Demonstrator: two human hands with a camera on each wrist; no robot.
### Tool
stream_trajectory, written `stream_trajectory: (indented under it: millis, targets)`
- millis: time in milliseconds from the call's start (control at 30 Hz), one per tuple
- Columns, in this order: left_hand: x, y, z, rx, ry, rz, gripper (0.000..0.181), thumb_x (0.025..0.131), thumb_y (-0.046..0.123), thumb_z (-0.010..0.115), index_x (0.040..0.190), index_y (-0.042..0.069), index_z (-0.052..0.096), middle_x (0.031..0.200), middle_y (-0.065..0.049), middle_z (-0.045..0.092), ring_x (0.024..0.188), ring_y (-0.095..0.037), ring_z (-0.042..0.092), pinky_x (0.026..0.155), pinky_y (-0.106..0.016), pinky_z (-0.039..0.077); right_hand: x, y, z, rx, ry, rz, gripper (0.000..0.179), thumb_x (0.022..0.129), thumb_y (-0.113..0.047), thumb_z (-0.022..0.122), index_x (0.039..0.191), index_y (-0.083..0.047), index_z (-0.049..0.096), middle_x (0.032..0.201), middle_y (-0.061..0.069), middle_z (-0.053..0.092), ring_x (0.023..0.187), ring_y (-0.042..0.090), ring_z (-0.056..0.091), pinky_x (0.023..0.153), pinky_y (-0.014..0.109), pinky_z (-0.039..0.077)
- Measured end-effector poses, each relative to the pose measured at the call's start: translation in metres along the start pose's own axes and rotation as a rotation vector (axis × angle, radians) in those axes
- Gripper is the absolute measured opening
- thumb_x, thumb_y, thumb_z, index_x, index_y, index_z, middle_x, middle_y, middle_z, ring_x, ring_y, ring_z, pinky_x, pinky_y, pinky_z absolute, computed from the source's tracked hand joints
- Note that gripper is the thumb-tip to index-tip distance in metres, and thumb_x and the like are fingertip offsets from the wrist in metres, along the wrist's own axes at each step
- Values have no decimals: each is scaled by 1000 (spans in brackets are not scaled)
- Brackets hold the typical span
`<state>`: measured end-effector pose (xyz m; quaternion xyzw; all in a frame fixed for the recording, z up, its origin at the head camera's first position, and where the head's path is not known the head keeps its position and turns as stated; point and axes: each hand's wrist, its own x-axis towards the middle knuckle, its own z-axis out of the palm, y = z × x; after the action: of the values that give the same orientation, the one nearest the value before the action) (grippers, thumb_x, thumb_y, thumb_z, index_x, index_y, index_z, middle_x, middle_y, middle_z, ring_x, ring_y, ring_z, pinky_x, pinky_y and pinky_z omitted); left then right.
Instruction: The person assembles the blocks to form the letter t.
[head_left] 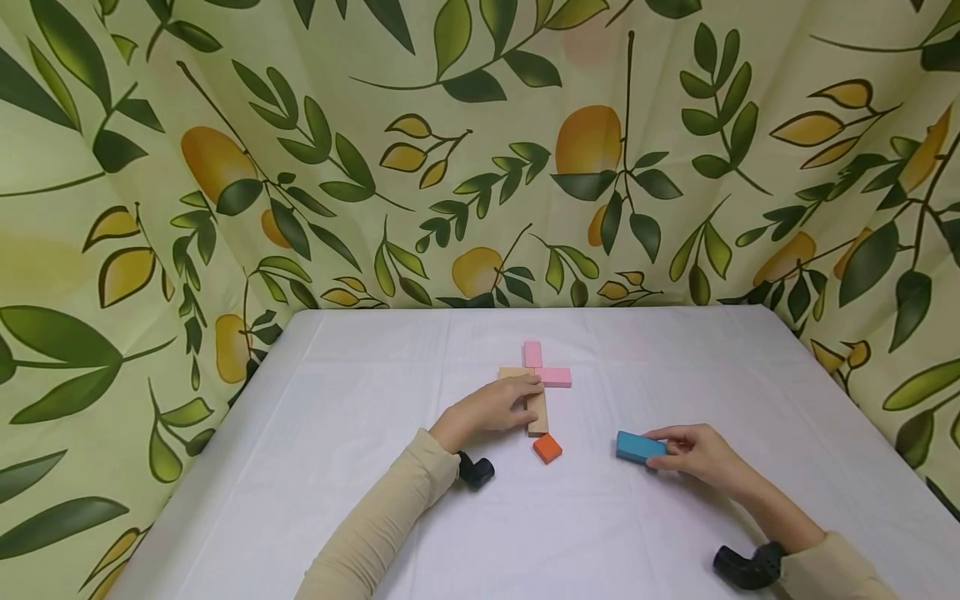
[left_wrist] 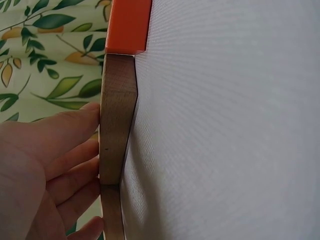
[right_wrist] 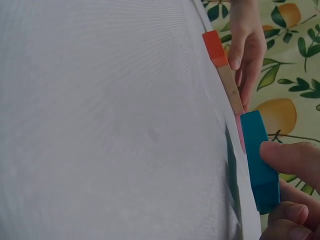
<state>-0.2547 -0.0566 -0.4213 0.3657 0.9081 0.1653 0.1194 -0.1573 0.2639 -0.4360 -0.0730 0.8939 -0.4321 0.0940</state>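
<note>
My left hand (head_left: 491,406) rests over a plain wooden block (head_left: 537,423), its fingertips on the top face, as the left wrist view also shows. A second plain wooden block (head_left: 513,372) lies at the far end, partly covered by that hand. An orange block (head_left: 547,448) sits turned at an angle against the near end. Two pink blocks, one lengthwise (head_left: 532,353) and one crosswise (head_left: 557,377), lie at the far end. Off to the right, my right hand (head_left: 703,454) pinches a blue block (head_left: 636,447) between thumb and fingers; the right wrist view shows it raised, with a shadow below.
A white cloth (head_left: 360,500) covers the table. Behind and at both sides hangs a leaf-patterned curtain (head_left: 495,192). Black wrist devices are worn on the left wrist (head_left: 476,472) and the right wrist (head_left: 748,567).
</note>
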Motion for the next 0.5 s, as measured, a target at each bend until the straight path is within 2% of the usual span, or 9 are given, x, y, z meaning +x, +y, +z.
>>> stream_trajectory:
  millis: [500]
  targets:
    - [1,-1,1,8,9,11,50,97,27,57,142,10,48,155,-4,41,147,-19,34,122,-34,29,5,-3,5,6,-15,-32,45,79,-16,77,115,8,66,62,-6,34,57,1,33,54,19,30]
